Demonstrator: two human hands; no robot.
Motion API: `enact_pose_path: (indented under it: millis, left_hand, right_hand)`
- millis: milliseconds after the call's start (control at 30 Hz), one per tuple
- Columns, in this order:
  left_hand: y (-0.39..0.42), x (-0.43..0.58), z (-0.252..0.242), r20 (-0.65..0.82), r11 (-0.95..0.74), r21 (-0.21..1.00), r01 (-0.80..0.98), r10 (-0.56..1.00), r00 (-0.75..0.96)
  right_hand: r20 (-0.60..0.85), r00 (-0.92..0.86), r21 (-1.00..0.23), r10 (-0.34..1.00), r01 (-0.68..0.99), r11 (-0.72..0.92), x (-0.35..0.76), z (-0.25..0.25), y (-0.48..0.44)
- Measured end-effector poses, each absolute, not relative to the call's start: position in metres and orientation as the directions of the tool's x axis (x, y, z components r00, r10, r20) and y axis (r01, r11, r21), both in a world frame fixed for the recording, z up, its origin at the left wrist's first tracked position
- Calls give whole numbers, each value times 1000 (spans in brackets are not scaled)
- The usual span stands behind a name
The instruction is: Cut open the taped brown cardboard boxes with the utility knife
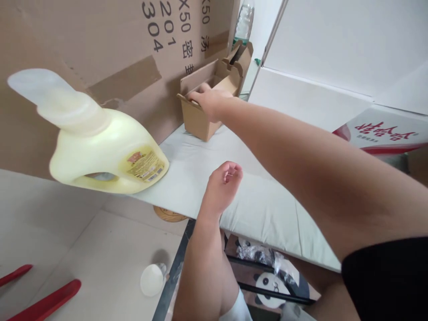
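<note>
My right hand (214,101) reaches over the near rim of a small open cardboard box (197,120). Its fingers bend in behind the rim; the tips are partly hidden and blurred, so I cannot tell what they grip. Lower down, my left hand (223,185) is raised above the pale green cloth (180,178), fingers curled closed. A thin whitish sliver shows between those fingers, too small to name. To the left stands a pale yellow detergent bottle (103,138) with a handle and a large translucent cap.
Behind the box rises a large printed carton (117,40). A clear plastic bottle (244,22) stands beyond it. On the floor are a white cup (151,280) and red bars (50,301). A white and red package (384,131) lies at right, panda-print material (272,285) below.
</note>
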State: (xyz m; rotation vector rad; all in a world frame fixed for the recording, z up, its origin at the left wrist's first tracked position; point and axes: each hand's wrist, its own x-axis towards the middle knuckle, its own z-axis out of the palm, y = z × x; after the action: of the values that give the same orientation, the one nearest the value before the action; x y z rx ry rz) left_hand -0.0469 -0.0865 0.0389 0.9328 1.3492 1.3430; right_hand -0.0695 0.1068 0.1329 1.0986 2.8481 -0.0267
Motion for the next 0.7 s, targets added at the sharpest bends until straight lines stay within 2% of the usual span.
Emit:
enact_pose_path:
  millis: [100,200,300,367,433,467,600,700]
  left_hand:
    - [-86,-49,40,-85,18,969,-248,961,-265]
    - [-87,-52,41,-36,-109,955,-276,880,-474]
    - [-89,-55,42,36,-231,953,-197,730,-682]
    - [-89,-56,42,79,-268,952,-150,687,-723]
    - [-90,-54,40,123,-287,949,-130,715,-688]
    - [-90,-51,40,152,-298,947,-121,747,-648]
    - [-88,-27,44,274,-319,946,-57,883,-382]
    - [-80,-1,52,313,-318,948,-9,938,-149]
  right_hand:
    - [2,-698,50,716,715,697,-39,129,102]
    - [88,-684,11,724,727,686,19,122,90]
    - [214,-738,-96,640,636,765,97,117,62]
    - [316,-806,-93,500,499,862,152,113,29]
    - [468,-825,19,317,368,929,202,109,-12]
    - [496,-820,30,285,344,939,222,106,-35]
    - [527,-788,-125,320,301,946,264,94,-106]
    - [518,-773,-263,366,263,928,262,88,-120]
